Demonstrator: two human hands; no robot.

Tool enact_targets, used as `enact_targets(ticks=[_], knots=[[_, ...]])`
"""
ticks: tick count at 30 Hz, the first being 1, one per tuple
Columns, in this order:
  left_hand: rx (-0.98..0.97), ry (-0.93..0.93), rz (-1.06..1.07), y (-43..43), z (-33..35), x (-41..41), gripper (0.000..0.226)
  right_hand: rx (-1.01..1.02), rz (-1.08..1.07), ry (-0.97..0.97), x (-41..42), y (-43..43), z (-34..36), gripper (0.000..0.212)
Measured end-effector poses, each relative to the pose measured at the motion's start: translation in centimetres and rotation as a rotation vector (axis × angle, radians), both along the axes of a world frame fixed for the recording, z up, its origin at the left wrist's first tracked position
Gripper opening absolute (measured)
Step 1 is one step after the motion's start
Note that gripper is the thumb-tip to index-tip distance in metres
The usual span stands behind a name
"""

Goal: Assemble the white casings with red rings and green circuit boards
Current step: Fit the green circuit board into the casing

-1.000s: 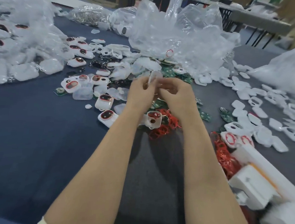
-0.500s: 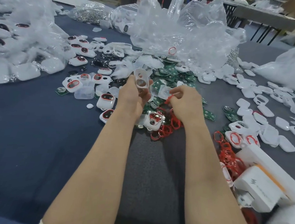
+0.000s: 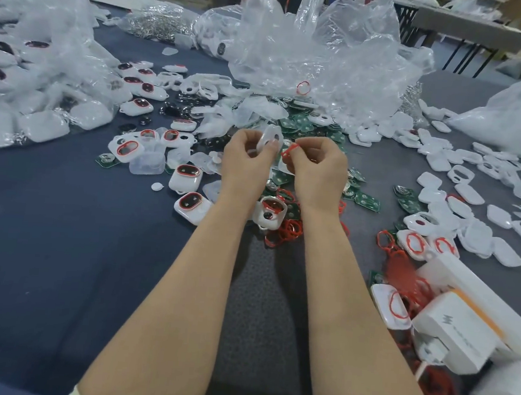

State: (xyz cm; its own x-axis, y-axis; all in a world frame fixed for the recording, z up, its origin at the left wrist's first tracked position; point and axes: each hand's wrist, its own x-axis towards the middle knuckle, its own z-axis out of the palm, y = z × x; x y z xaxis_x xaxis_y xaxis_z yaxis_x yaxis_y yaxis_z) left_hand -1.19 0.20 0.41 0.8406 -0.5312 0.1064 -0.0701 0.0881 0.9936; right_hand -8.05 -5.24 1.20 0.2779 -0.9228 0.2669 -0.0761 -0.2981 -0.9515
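Clear plastic bag [image 3: 63, 35] at far left holds white shells [image 3: 42, 124], green circuit boards [image 3: 366, 201] litter the table [image 3: 62, 244] beneath, and my left hand [image 3: 246, 162] pinches a white casing [image 3: 268, 138] beside the red ring [image 3: 289, 149] pinched in my right hand [image 3: 317, 167].

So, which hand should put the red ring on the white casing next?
Probably the right hand: it pinches the red ring, close beside the white casing that the left hand holds.

Two hands [image 3: 249, 162]; held: one casing [image 3: 268, 138], one red ring [image 3: 288, 151]; loose parts [image 3: 471, 195] countless.
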Motion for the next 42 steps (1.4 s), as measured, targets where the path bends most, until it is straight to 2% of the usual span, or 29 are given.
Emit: enact_targets(ticks=[3, 6, 9, 12, 15, 20, 23, 27, 35, 39, 42], knots=[[-0.033, -0.067, -0.09, 0.1, 0.1, -0.5, 0.008, -0.005, -0.04, -0.014, 0.1, -0.2, -0.2, 0.014], [0.016, -0.133, -0.166, 0.0, 0.0, -0.7, 0.01, 0.016, -0.062, 0.015, 0.0, -0.6, -0.4, 0.017], [0.029, -0.159, -0.11, 0.1, -0.1, -0.4, 0.013, 0.023, 0.004, 0.029, 0.0, -0.8, -0.3, 0.009], [0.011, -0.113, -0.042, 0.2, -0.2, -0.1, 0.015, -0.107, 0.057, 0.096, 0.1, -0.4, -0.3, 0.003], [-0.008, -0.048, -0.021, 0.2, -0.4, 0.1, 0.008, -0.199, 0.031, 0.127, 0.3, -0.1, -0.6, 0.007], [-0.192, 0.33, -0.132, 0.0, 0.0, -0.3, 0.033, -0.047, 0.01, 0.039, 0.4, -0.4, -1.1, 0.012], [-0.222, 0.427, -0.147, 0.0, 0.0, -0.2, 0.03, 0.07, 0.014, -0.042, 0.4, -0.5, -1.1, 0.017], [-0.235, 0.481, -0.149, 0.0, -0.1, 0.0, 0.024, 0.129, 0.0, -0.1, 0.5, -0.2, -1.1, 0.014], [-0.304, 0.554, -0.156, -0.1, 0.0, 0.1, 0.009, 0.019, -0.026, -0.055, 0.7, 0.4, -1.0, 0.008], [-0.287, 0.527, -0.154, -0.3, 0.0, -0.1, 0.008, -0.021, -0.028, -0.027, 0.6, 0.5, -1.0, 0.006], [-0.222, 0.432, -0.145, -0.4, -0.3, -0.2, 0.011, -0.047, -0.026, -0.03, 0.6, 0.6, -1.1, 0.008]])
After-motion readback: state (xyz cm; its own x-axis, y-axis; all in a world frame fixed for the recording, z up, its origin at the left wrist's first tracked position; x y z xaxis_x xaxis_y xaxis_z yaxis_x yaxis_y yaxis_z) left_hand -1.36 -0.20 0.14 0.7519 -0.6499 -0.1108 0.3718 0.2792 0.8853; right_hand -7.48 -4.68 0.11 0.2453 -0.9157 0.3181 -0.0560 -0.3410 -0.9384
